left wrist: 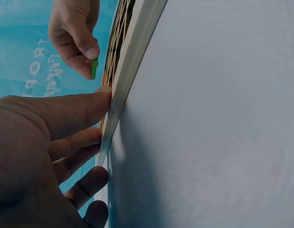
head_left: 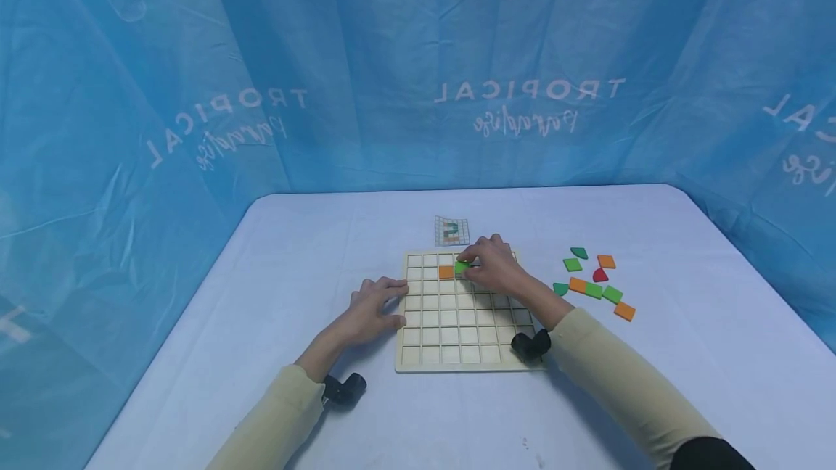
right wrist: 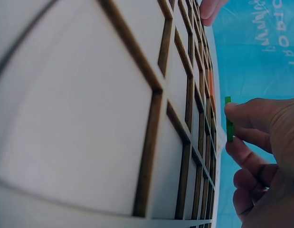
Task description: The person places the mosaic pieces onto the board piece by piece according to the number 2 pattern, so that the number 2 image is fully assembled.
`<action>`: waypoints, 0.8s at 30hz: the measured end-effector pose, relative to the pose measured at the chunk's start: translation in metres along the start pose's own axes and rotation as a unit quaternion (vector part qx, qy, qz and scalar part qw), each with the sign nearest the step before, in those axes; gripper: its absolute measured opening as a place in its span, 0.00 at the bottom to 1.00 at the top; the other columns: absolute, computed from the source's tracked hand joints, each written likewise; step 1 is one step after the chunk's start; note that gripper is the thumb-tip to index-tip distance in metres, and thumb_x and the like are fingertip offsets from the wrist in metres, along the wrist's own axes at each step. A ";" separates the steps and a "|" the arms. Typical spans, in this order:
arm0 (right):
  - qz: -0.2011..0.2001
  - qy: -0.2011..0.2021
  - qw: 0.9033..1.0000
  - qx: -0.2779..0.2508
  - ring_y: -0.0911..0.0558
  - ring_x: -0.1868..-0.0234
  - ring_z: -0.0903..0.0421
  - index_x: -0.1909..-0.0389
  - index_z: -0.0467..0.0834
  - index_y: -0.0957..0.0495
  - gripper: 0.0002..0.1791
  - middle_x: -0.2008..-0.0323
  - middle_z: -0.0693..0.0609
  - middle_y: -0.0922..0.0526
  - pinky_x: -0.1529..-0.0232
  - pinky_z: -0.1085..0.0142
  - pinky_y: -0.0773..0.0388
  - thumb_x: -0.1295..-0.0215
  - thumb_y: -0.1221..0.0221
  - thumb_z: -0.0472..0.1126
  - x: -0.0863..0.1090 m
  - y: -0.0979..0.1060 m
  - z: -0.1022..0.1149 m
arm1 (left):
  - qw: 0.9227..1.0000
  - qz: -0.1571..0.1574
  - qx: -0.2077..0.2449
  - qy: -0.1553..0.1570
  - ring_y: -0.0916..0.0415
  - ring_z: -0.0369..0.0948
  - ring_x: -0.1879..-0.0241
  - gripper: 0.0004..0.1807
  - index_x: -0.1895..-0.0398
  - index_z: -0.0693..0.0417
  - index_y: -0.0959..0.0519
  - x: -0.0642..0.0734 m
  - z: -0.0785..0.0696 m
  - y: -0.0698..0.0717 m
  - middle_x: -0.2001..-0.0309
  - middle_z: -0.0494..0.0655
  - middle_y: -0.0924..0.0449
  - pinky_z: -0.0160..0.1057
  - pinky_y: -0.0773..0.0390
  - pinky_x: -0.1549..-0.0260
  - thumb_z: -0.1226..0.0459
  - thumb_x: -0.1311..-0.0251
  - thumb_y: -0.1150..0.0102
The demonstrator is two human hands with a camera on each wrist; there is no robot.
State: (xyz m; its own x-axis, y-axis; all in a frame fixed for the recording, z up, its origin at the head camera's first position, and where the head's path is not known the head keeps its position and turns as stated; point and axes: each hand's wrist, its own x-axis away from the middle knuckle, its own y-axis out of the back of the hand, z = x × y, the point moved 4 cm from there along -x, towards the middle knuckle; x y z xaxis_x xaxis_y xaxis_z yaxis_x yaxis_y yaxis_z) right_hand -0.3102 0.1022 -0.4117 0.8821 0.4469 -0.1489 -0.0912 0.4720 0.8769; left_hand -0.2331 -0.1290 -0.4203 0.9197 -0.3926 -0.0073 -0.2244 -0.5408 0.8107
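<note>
A pale wooden grid board (head_left: 431, 366) lies on the white table with an orange square tile (head_left: 446, 272) in one of its upper cells. My right hand (head_left: 495, 267) pinches a green square tile (head_left: 461, 267) between thumb and fingers, over the cell just right of the orange one. In the right wrist view the green tile (right wrist: 229, 118) is seen edge-on, above the grid. At the board's left edge rests my left hand (head_left: 372, 312), fingers spread, thumb and fingertips touching the side. The left wrist view shows the left hand (left wrist: 56, 128) against the wooden rim.
Right of the board lie loose tiles: orange squares (head_left: 606, 262), green squares (head_left: 572, 265), dark green rounded pieces (head_left: 578, 252) and a red rounded piece (head_left: 600, 275). A small pattern card (head_left: 452, 231) lies behind the board. A blue curtain (head_left: 392, 56) surrounds the table.
</note>
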 end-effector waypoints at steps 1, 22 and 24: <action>0.001 0.000 1.000 0.001 0.34 0.59 0.50 0.53 0.43 0.16 0.15 0.61 0.50 0.21 0.57 0.53 0.39 0.43 0.34 0.38 0.000 0.000 0.000 | 1.000 0.001 0.000 0.003 0.41 0.46 0.42 0.31 0.36 0.59 0.29 0.000 0.000 0.000 0.35 0.46 0.33 0.47 0.43 0.52 0.62 0.44 0.33; 0.019 0.003 0.999 0.035 0.33 0.61 0.51 0.54 0.45 0.16 0.14 0.61 0.51 0.22 0.60 0.55 0.38 0.41 0.35 0.40 -0.002 -0.006 0.001 | 1.000 0.001 0.001 0.000 0.40 0.45 0.47 0.31 0.36 0.59 0.28 -0.001 0.003 -0.001 0.35 0.47 0.33 0.47 0.42 0.54 0.62 0.44 0.33; 0.021 0.003 0.999 0.034 0.33 0.60 0.51 0.53 0.45 0.16 0.14 0.61 0.51 0.22 0.60 0.55 0.38 0.41 0.35 0.40 -0.002 -0.006 0.000 | 1.000 0.000 0.000 0.001 0.40 0.45 0.47 0.31 0.36 0.59 0.28 -0.001 0.003 -0.001 0.35 0.46 0.33 0.48 0.42 0.54 0.62 0.44 0.33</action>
State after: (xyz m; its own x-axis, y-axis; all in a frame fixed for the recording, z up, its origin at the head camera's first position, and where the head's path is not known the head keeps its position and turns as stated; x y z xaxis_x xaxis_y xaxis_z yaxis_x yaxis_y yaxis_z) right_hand -0.3111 0.0984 -0.4166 0.8755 0.4694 -0.1142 -0.0957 0.4002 0.9114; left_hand -0.2350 -0.1305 -0.4232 0.9200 -0.3918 -0.0060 -0.2250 -0.5407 0.8105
